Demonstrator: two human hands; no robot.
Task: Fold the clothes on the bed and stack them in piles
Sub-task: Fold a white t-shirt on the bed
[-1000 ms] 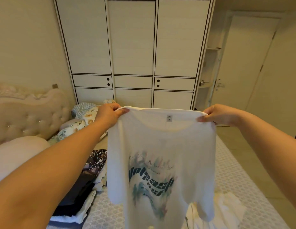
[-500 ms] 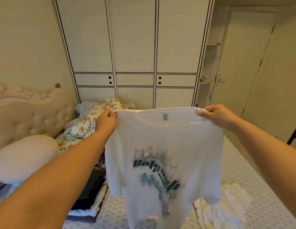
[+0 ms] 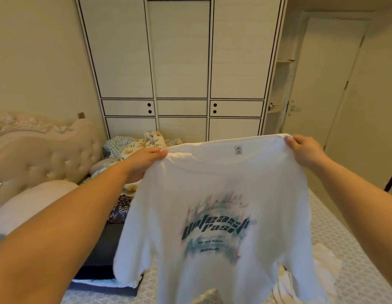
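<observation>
Both arms out; L hand & R hand pinch tee shoulders.

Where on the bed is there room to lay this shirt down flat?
Bare bed shows on the right, between the held white T-shirt and the bed's edge, beyond the crumpled white clothes. The left is crowded: a dark pile, then pillows.
</observation>
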